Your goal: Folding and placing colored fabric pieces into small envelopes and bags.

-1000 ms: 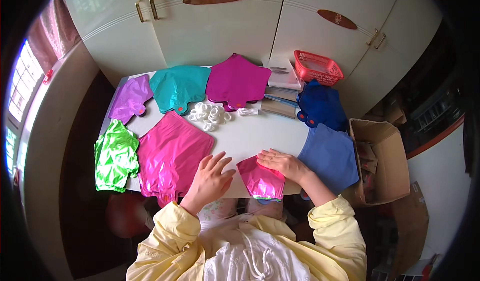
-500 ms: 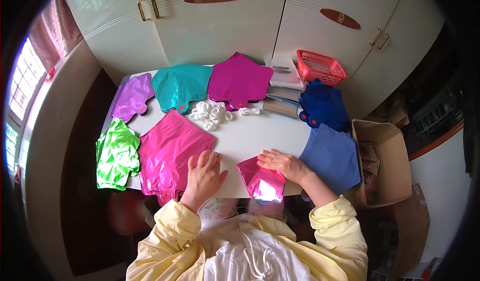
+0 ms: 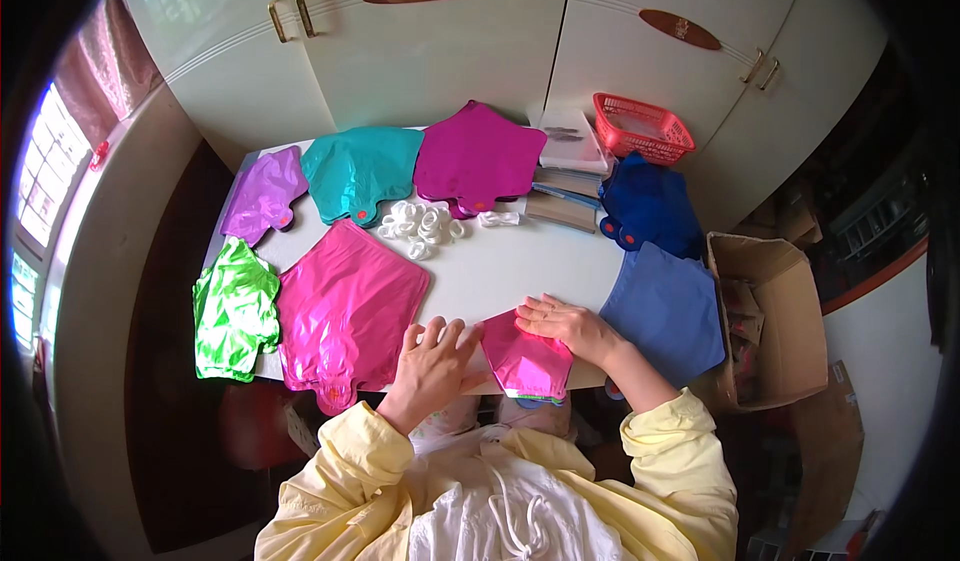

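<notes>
Under both hands, at the near table edge: a small folded pink foil balloon (image 3: 527, 363). Right hand (image 3: 565, 321) lies flat, fingers spread, on its upper corner. Left hand (image 3: 432, 361) rests open just beside its left edge; contact unclear. Beneath it, a coloured layer, mostly hidden. Left of the left hand: large flat pink foil balloon (image 3: 345, 311).

Red basket (image 3: 644, 127), cardboard box (image 3: 775, 326), green foil balloon (image 3: 236, 308), white rings (image 3: 424, 226).

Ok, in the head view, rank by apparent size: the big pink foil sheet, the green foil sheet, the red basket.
1. Big pink foil sheet, clearly largest.
2. Green foil sheet.
3. Red basket, smallest as seen, though it sits farther from the camera, so true size is unsure.
</notes>
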{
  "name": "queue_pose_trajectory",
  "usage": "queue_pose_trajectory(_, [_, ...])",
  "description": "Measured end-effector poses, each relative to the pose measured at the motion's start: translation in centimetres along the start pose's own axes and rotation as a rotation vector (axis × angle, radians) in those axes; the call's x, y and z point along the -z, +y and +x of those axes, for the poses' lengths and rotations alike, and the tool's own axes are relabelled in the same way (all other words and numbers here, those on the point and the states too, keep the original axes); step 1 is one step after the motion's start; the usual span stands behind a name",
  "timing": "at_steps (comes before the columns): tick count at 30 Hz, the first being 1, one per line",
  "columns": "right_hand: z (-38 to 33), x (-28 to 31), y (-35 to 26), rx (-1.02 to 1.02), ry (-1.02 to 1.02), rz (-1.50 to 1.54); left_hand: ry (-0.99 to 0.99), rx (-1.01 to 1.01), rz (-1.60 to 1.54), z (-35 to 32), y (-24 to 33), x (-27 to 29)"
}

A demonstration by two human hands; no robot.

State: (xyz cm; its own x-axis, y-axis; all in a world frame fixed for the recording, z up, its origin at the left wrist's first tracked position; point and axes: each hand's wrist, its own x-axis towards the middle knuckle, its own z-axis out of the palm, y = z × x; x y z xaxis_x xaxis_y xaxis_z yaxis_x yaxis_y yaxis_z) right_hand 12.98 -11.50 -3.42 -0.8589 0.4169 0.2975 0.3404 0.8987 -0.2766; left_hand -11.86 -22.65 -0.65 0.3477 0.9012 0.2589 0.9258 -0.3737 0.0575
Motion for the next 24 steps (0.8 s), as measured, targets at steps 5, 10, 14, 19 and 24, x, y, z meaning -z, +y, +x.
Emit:
queue_pose_trajectory(5, [-0.1, -0.3, 0.2, 0.008, 0.006, -0.010, 0.014, 0.081, 0.033, 0.2, -0.7, 0.6])
queue_pose_trajectory(10, [-0.2, -0.2, -0.1, 0.015, 0.009, -0.002, -0.027, -0.178, -0.108, -0.1, 0.3, 0.9])
queue_pose_trajectory(14, [-0.7, -0.3, -1.0, 0.013, -0.012, -0.018, -0.131, -0.178, -0.198, -1.4, 0.6, 0.2])
queue_pose_trajectory(19, [-1.8, -0.4, -3.0, 0.005, -0.032, 0.005, 0.071, -0.344, -0.099, -3.0, 1.2, -0.4])
queue_pose_trajectory(24, [-2.1, -0.3, -4.4, -0.009, -0.020, 0.012, 0.260, -0.416, -0.144, -3.7, 2.0, -2.2])
